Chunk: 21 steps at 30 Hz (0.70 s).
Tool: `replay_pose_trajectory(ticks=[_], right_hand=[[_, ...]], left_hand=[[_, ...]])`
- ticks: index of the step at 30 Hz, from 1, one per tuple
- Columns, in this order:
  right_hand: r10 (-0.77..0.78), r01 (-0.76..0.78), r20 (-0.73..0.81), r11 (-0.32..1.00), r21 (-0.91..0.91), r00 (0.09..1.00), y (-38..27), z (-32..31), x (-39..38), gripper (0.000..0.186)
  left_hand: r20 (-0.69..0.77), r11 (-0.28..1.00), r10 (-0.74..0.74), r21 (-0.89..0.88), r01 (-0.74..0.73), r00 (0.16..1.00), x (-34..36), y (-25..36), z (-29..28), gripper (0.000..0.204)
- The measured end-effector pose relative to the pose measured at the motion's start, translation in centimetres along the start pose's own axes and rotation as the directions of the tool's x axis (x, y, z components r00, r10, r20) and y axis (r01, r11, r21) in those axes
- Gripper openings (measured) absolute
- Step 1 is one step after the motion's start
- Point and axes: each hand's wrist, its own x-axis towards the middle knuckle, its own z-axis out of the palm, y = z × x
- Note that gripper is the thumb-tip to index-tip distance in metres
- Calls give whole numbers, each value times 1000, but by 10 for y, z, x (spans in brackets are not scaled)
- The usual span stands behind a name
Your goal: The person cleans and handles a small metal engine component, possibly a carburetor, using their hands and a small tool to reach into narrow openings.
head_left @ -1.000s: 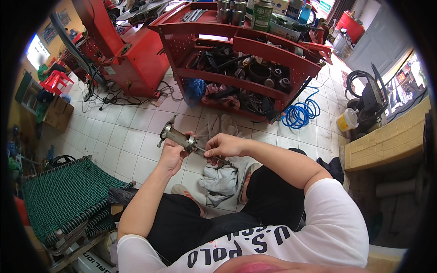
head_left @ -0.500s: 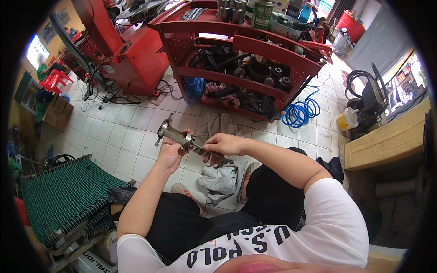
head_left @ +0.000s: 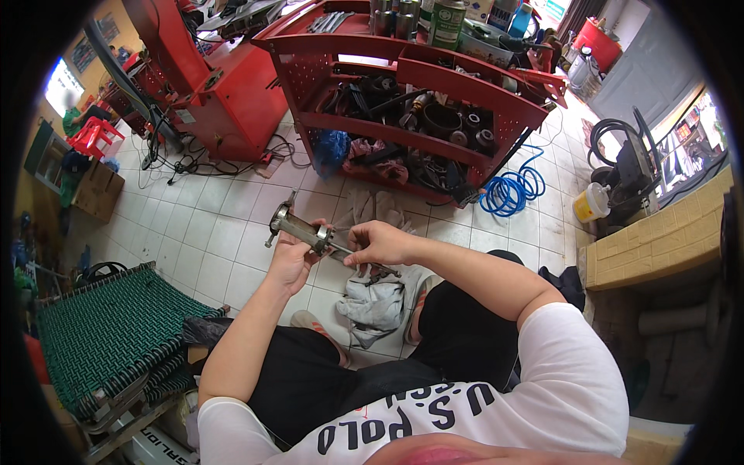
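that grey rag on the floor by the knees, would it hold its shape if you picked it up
Probably not. The grey rag lies crumpled in soft folds on the tiled floor, so it would likely droop and hang. It looks thin, so probably light. Pushed, it should bunch up, not slide or roll.

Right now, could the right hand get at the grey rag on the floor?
Probably yes: the right hand, pinching the metal part, hovers just above the grey rag, with nothing between, though it must let go first.
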Motion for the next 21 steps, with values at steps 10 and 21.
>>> replay_pose_trajectory(ticks=[10,21], right_hand=[[89,-109,129,981,160,988,1,-4,1,30],[27,-27,5,994,107,1000,2,0,2,23]], left_hand=[[-14,1000,-2,15,2,1000,0,0,-3,71],[-5,1000,-2,-2,2,1000,-1,1,-2,84]])
